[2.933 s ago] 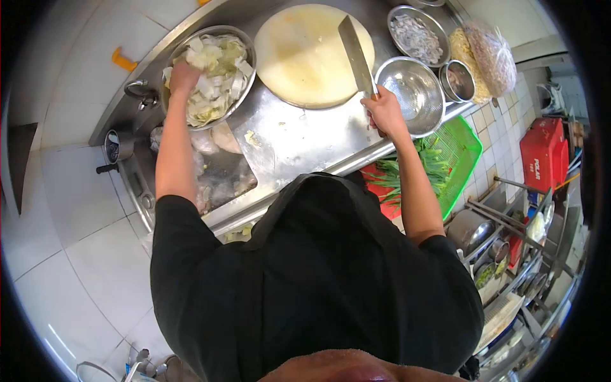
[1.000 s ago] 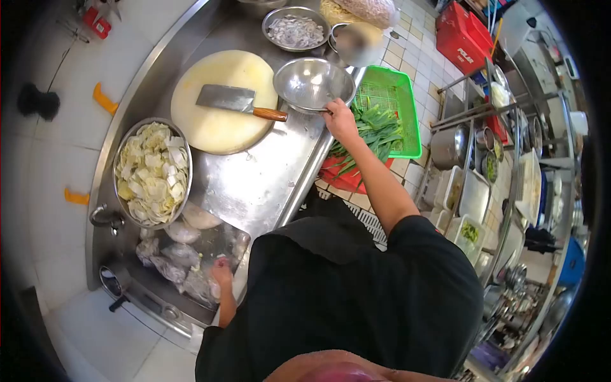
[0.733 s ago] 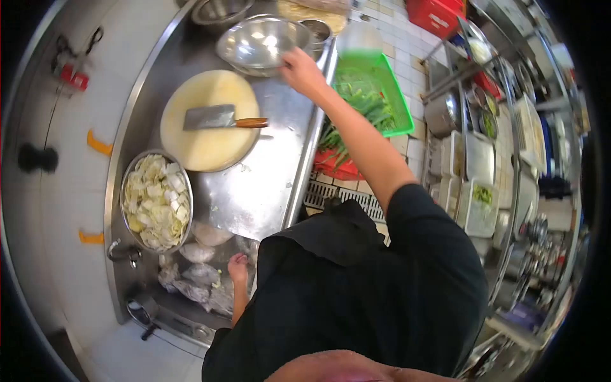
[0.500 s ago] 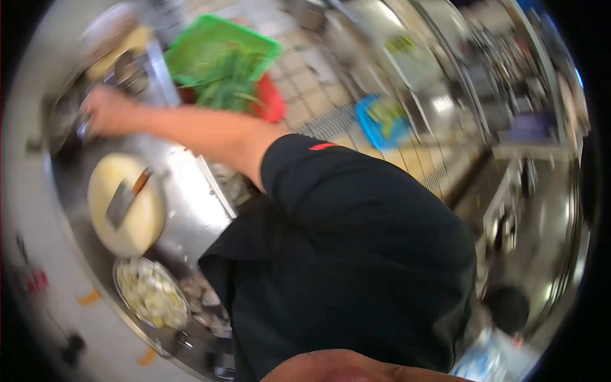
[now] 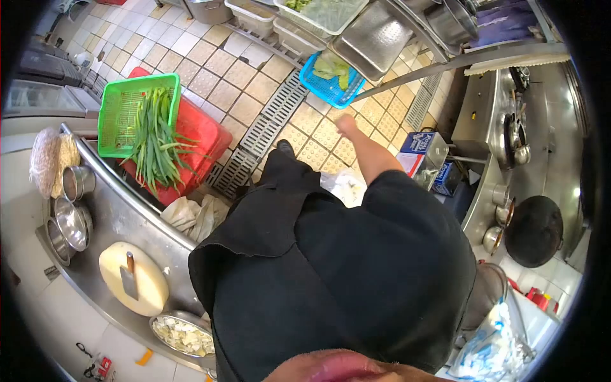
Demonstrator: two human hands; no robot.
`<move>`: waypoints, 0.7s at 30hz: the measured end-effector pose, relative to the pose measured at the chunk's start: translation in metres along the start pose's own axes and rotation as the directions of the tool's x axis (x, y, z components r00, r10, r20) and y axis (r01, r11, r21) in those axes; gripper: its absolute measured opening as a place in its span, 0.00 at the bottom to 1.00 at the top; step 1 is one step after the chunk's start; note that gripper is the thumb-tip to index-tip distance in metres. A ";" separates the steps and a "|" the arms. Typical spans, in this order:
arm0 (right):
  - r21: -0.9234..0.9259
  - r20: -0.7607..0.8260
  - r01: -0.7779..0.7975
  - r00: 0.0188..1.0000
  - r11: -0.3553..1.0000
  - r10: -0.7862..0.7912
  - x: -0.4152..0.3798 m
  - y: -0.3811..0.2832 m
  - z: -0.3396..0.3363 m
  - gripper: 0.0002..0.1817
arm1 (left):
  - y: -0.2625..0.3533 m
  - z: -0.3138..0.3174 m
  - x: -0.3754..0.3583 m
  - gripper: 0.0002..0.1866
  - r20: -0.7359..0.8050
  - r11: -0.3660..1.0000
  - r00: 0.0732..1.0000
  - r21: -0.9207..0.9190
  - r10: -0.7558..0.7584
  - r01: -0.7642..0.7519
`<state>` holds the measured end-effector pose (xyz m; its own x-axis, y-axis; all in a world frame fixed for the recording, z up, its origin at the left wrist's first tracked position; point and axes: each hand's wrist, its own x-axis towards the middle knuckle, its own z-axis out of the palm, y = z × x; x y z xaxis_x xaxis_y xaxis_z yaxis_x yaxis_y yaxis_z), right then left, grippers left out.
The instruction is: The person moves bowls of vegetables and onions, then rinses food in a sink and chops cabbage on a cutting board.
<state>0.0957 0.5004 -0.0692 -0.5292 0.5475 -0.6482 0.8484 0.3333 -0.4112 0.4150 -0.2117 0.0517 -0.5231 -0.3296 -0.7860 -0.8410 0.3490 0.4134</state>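
Observation:
My right hand (image 5: 347, 126) hangs over the tiled floor at the end of a bent bare arm. Its fingers look curled in, and nothing shows in them. Nearest to it is a blue basket (image 5: 332, 88) with leafy greens (image 5: 331, 65) inside. My left hand is out of sight, with only the loose black sleeve (image 5: 245, 226) showing on that side. On the steel counter, a cleaver (image 5: 129, 282) lies on a round cutting board (image 5: 147, 294). Beside the board stands a bowl of pale cut pieces (image 5: 184, 337).
Green onions (image 5: 156, 137) lie in a green basket (image 5: 107, 124) on a red crate (image 5: 207, 130). Metal bowls (image 5: 72, 223) crowd the counter's far end. A floor drain grate (image 5: 270, 118) crosses the tiles. At right are boxes (image 5: 423, 143) and a black wok (image 5: 534, 230).
My right hand has left the metal bowls on the left counter and swung right, over the floor. My body has turned, so the cutting board and baskets sit elsewhere in view.

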 end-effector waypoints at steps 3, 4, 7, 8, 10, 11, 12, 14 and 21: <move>-0.009 0.020 -0.224 0.974 0.975 0.224 -0.004 0.059 -0.065 0.10 | 0.039 0.023 0.003 0.16 0.041 0.997 0.999 0.072 0.014 -0.017; 0.049 0.062 -0.257 0.965 0.965 0.254 -0.005 0.081 -0.066 0.11 | 0.052 0.031 0.005 0.16 0.053 0.995 0.998 0.095 0.019 -0.024; 0.018 0.231 -0.269 0.938 0.963 0.258 -0.005 0.093 -0.065 0.12 | 0.099 0.055 0.016 0.17 0.082 0.986 0.995 0.150 0.057 -0.069; -0.014 0.307 -0.217 0.928 0.976 0.211 -0.016 0.087 -0.066 0.13 | 0.114 0.062 0.022 0.17 0.090 0.983 0.993 0.160 0.074 -0.088; -0.133 0.429 -0.123 0.887 0.983 0.169 -0.023 0.074 -0.063 0.14 | 0.143 0.076 0.032 0.17 0.115 0.974 0.987 0.185 0.109 -0.129; -0.216 0.472 -0.072 0.866 0.974 0.169 -0.017 0.062 -0.061 0.15 | 0.163 0.084 0.039 0.18 0.124 0.969 0.984 0.194 0.131 -0.154; -0.218 0.492 -0.024 0.861 0.976 0.131 -0.024 0.040 -0.066 0.16 | 0.182 0.091 0.043 0.18 0.135 0.964 0.979 0.200 0.152 -0.177; -0.167 0.473 0.063 0.881 0.984 0.024 -0.018 0.018 -0.067 0.18 | 0.219 0.104 0.052 0.18 0.147 0.949 0.970 0.221 0.196 -0.225; 0.030 0.310 0.098 0.945 0.995 -0.103 -0.025 -0.037 -0.105 0.19 | 0.241 0.155 0.188 0.16 0.374 0.836 0.865 0.307 0.334 -0.455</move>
<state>0.0785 0.5555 0.0293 -0.5904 0.2453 -0.7690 0.7916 0.3621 -0.4922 0.1354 -0.0535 -0.0677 -0.6817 0.1591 -0.7141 -0.4226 0.7111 0.5619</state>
